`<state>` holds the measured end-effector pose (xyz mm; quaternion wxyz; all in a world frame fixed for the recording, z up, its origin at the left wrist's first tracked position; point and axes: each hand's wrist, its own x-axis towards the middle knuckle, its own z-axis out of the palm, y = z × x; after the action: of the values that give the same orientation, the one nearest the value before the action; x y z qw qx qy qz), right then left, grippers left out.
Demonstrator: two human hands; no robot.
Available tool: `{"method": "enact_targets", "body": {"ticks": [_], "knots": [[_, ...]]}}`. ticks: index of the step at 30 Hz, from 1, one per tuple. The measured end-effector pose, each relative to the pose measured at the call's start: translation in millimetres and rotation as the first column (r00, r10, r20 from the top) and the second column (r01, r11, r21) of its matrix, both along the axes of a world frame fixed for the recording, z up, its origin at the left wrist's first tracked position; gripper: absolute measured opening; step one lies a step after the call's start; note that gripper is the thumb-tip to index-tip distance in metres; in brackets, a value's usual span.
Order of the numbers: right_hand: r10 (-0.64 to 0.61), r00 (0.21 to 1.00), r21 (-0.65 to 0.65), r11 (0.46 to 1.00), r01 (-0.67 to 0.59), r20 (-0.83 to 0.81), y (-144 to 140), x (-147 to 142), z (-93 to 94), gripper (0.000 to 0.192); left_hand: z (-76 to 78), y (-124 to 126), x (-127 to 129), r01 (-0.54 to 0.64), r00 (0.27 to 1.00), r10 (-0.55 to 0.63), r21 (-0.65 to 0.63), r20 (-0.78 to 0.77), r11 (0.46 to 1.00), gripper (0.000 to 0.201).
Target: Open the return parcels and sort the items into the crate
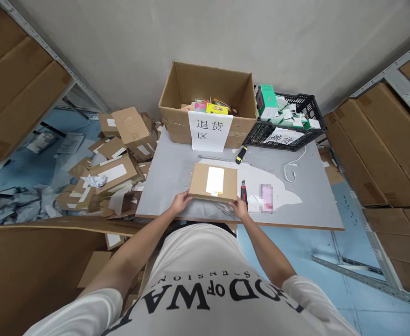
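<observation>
Holding 1 parcel (213, 182) flat on the table (177, 172), near its front edge: my left hand (180, 202) grips the near left corner, my right hand (239, 207) the near right corner, fingers of both curled onto the cardboard. Parcel: brown, closed, 1 white label (215, 180) on top. Just right of it, touching my right hand: 1 red-and-black knife (243, 192). Further right: 1 sheet of white paper (278, 193) with a blurred pink item (267, 198) on it. Behind the parcel: 1 black-and-yellow marker (240, 155); to its right, 1 white cable (293, 169). At the table's back: 1 open carton (208, 100) holding coloured packets, 1 paper sign (210, 131) hung on its front. Beside it on the right: 1 black crate (288, 123) of green-and-white boxes. Left of the table, on the floor: a heap of boxes (110, 158). Both sides: shelves (397, 140) stacked with cartons.
</observation>
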<state>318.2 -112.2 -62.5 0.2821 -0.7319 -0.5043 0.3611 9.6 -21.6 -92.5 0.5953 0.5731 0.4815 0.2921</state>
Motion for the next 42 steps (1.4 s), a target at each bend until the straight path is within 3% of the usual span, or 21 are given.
{"method": "enact_targets", "body": {"ticks": [7,13,17,20,23,28,31,36,42], "knots": [[0.106,0.987,0.075,0.992,-0.097,-0.118,22.6,17.2,45.2,0.033,59.2,20.0,-1.8,0.052,0.958,0.018,0.237,-0.286,0.970,0.043],[0.060,0.981,0.083,0.994,-0.077,0.185,51.4,27.4,97.1,0.039,102.1,36.4,9.4,0.021,0.897,0.121,0.315,-0.424,0.949,0.043],[0.069,0.957,0.045,0.995,-0.085,0.283,60.6,29.2,107.9,0.046,114.8,41.0,15.2,-0.036,0.866,0.188,0.317,-0.464,0.948,0.043],[0.089,0.954,0.001,0.996,-0.093,0.288,62.5,28.9,101.7,0.047,110.7,43.0,15.7,-0.046,0.857,0.184,0.285,-0.481,0.958,0.041],[0.103,0.958,-0.051,0.994,-0.093,0.268,63.8,28.0,90.5,0.045,96.8,44.5,14.0,-0.073,0.874,0.169,0.221,-0.456,0.973,0.040],[0.110,0.964,-0.128,0.989,-0.081,0.244,68.2,28.6,74.2,0.044,69.4,49.0,9.3,-0.104,0.942,0.121,0.070,-0.314,0.992,0.047],[0.066,0.974,-0.119,0.992,-0.041,0.217,70.9,30.8,67.1,0.046,58.9,52.9,8.0,-0.166,0.963,0.167,0.018,-0.211,0.986,0.054],[-0.035,0.997,-0.089,0.995,0.040,0.063,72.5,33.8,56.0,0.050,52.4,55.2,8.8,-0.238,0.966,0.232,-0.045,-0.111,0.970,0.066],[-0.114,0.990,-0.083,0.991,0.107,-0.084,66.7,33.8,46.3,0.050,50.1,50.0,8.4,-0.257,0.963,0.249,-0.077,-0.100,0.963,0.069]]}}
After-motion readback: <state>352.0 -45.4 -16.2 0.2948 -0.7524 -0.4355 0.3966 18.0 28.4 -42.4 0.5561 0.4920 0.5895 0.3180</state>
